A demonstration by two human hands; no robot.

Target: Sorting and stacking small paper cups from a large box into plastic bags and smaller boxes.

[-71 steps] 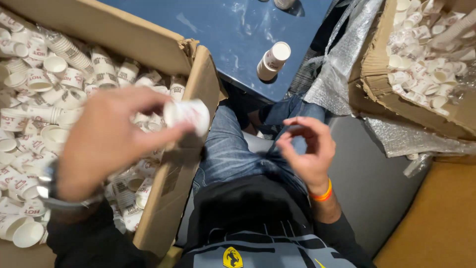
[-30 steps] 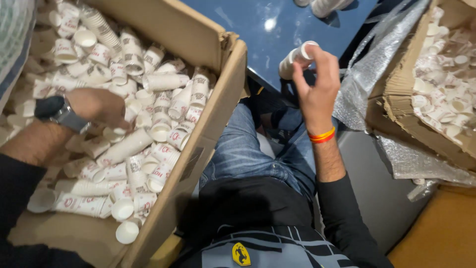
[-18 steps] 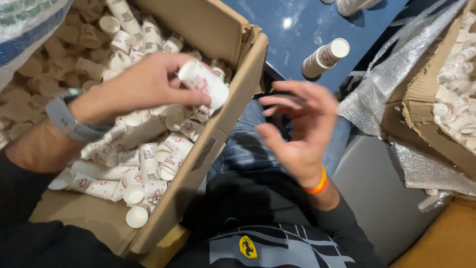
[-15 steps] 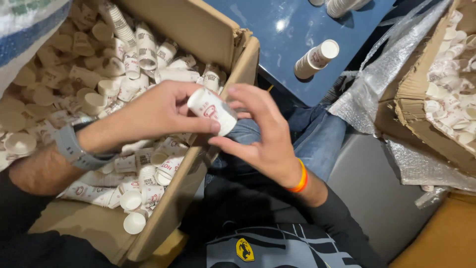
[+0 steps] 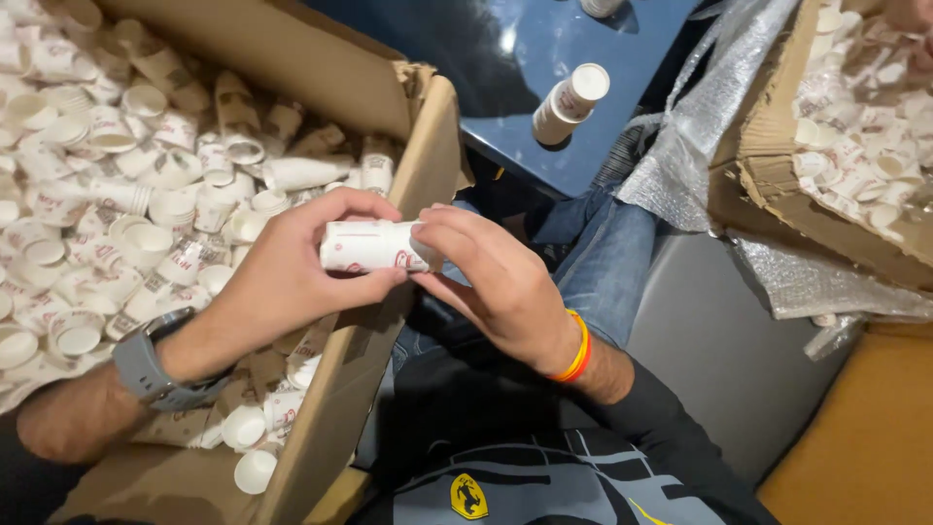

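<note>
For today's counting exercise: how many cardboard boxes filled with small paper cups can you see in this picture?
2. One cardboard box lies at the left, beside the left hand; the other box is at the upper right, cut off by the frame. More may lie out of view.

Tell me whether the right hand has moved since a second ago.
Yes. The right hand left the cup stack on the blue table, coming down toward the cardboard box edge, where it meets the left hand on the held cup stack.
</note>
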